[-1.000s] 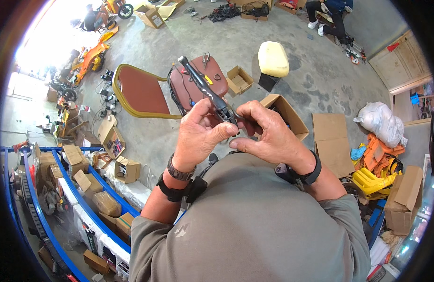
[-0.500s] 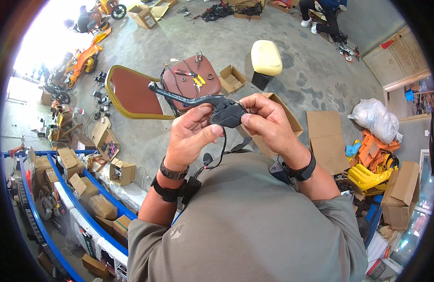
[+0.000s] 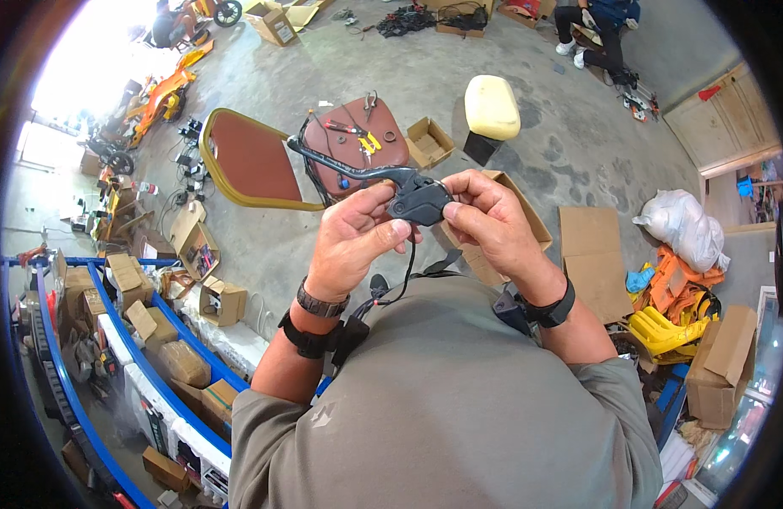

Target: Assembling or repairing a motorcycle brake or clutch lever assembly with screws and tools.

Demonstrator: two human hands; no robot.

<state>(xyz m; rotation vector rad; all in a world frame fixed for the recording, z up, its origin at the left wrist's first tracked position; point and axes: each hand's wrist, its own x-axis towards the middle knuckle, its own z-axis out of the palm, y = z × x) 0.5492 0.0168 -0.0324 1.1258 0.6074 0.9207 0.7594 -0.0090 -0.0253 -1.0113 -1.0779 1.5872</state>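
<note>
Up in front of my chest I hold a black brake lever with a blocky housing and a long curved handle reaching up and left. My left hand pinches the left side of the housing, thumb in front. At its right end, the thumb and fingers of my right hand grip the edge. A thin black cable hangs from the housing toward my shirt. Beyond the lever is a chair with a brown seat, where red- and yellow-handled pliers, a metal tool and a small ring lie.
A cream stool pad and an open cardboard box stand past the chair. Blue-framed shelving with boxes is at left. Yellow and orange plastic panels pile up at right. Another person is at far right.
The view has shifted slightly, so the background sits a little lower and to the right. Both hands keep hold of the brake lever in nearly the same pose.
</note>
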